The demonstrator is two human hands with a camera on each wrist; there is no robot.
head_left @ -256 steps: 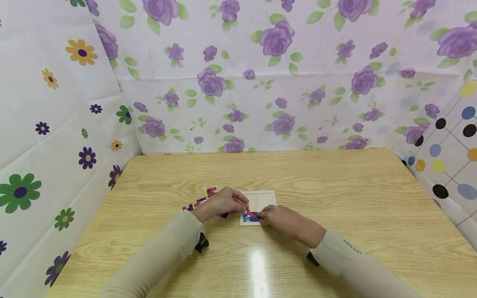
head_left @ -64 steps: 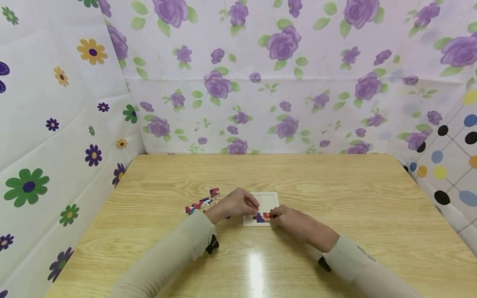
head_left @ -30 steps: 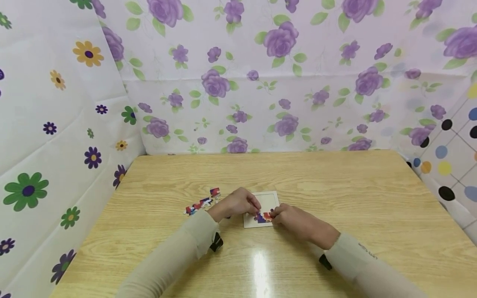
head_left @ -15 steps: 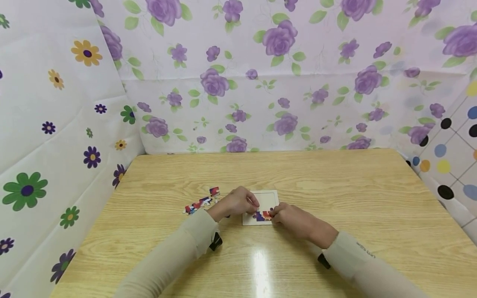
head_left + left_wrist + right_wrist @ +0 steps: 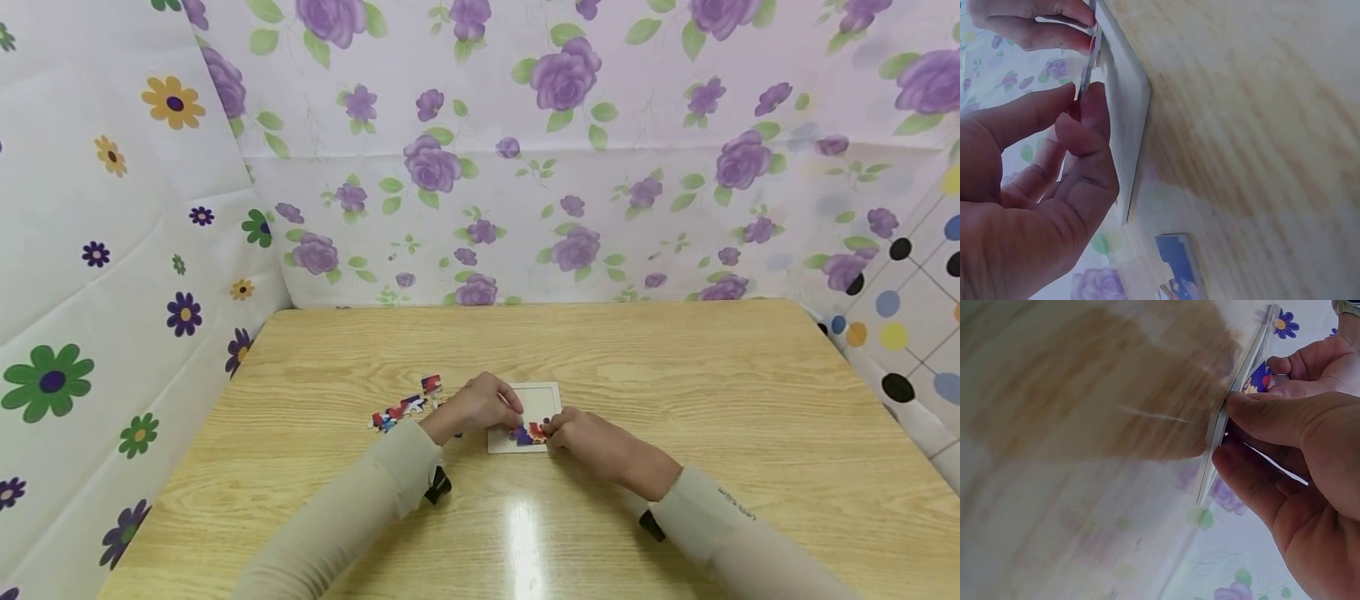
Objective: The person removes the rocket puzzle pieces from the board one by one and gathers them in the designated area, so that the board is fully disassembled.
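Over the near part of a white puzzle tray (image 5: 552, 398), my left hand (image 5: 480, 404) pinches the left side of some joined jigsaw pieces (image 5: 528, 434) in purple, red and yellow. In the left wrist view its thumb and index finger grip the thin edge of a jigsaw piece (image 5: 1085, 78), which is tilted. My right hand (image 5: 592, 442) pinches the right end of the same pieces, its fingertips right at the tray's edge in the right wrist view. Part of the pieces is hidden behind the fingers. The tray's upper part shows a bare cream base.
Several loose jigsaw pieces (image 5: 411, 406) lie left of the tray, partly behind my left wrist. One blue piece (image 5: 1179, 262) lies near the tray corner in the left wrist view. Wooden table (image 5: 675, 358) surrounds the tray, with flowered cloth (image 5: 465, 225) behind.
Compared with the oldest frame, both hands are further right over the tray, and a purple and red-yellow section shows between them. During the last second the hands barely move.
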